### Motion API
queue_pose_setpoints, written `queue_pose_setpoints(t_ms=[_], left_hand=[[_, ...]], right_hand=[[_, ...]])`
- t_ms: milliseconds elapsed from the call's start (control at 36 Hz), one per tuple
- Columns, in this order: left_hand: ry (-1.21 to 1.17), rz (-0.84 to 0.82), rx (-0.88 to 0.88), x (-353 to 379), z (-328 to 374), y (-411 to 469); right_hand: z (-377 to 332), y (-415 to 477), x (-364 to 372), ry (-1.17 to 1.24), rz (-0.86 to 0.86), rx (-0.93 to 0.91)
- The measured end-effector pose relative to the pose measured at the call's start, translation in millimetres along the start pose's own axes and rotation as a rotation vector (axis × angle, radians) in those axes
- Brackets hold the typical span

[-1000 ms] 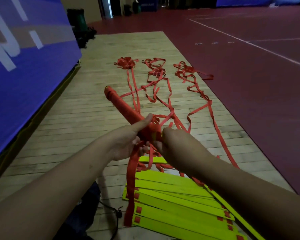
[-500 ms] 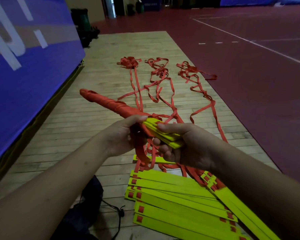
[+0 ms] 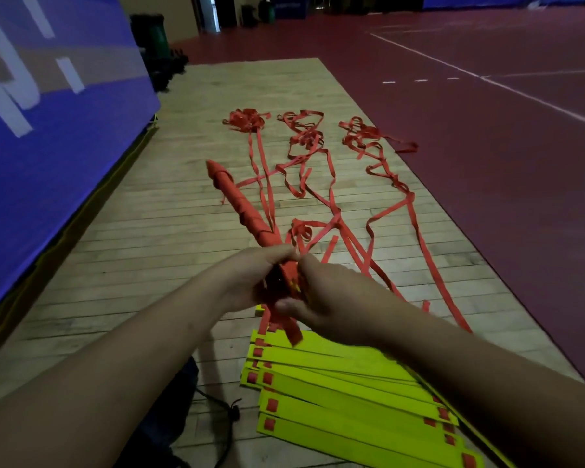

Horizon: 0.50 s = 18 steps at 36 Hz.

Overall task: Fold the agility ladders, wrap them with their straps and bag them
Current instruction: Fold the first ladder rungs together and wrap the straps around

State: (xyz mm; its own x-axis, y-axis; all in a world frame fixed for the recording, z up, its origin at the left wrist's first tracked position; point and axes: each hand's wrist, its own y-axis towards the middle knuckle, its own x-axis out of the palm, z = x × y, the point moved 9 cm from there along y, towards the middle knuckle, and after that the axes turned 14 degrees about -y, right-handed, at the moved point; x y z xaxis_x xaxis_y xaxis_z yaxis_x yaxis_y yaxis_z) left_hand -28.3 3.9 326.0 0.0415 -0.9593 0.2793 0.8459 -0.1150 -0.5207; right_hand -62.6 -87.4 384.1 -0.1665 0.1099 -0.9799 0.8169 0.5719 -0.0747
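Wrapped bundle (image 3: 245,212): rungs bound in red strap, raised off the floor, far tip pointed to 11 o'clock. Yellow rungs (image 3: 345,393) lay in a fanned, flat stack at 5 o'clock, with red tabs at the ends. Loose red straps (image 3: 331,197) trailed tangled toward 12–1 o'clock. Dark bag (image 3: 163,423) lay at 7 o'clock.

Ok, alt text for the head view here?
The left hand and right hand grip a rung bundle wound in red strap, its far end pointing away. Loose red straps trail over the wooden floor beyond; yellow rungs lie fanned beneath the forearms.
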Motion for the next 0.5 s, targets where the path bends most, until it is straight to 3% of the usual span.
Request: queue_pose_setpoints(t_ms=[111,250,361,444,500], left_hand=[[-0.054,-0.070,0.024,0.7,9.5,-2.4],[0.003,-0.280,-0.013,31.4,-4.5,-12.1],[0.142,-0.470,-0.059,58.9,-24.4,-25.7],[0.266,-0.548,-0.086,77.1,-41.1,-33.7],[0.304,-0.548,-0.073,81.6,-46.0,-32.1]], right_hand=[[48.4,1.5,-5.5,0.781,-0.016,0.247],[100.8,14.3,26.2,1.213,0.027,0.529],[85.7,25.0,39.5,1.684,-0.051,0.475],[80.2,29.9,26.5,2.072,0.089,0.388],[82.4,27.7,21.0,2.119,0.141,0.362]])
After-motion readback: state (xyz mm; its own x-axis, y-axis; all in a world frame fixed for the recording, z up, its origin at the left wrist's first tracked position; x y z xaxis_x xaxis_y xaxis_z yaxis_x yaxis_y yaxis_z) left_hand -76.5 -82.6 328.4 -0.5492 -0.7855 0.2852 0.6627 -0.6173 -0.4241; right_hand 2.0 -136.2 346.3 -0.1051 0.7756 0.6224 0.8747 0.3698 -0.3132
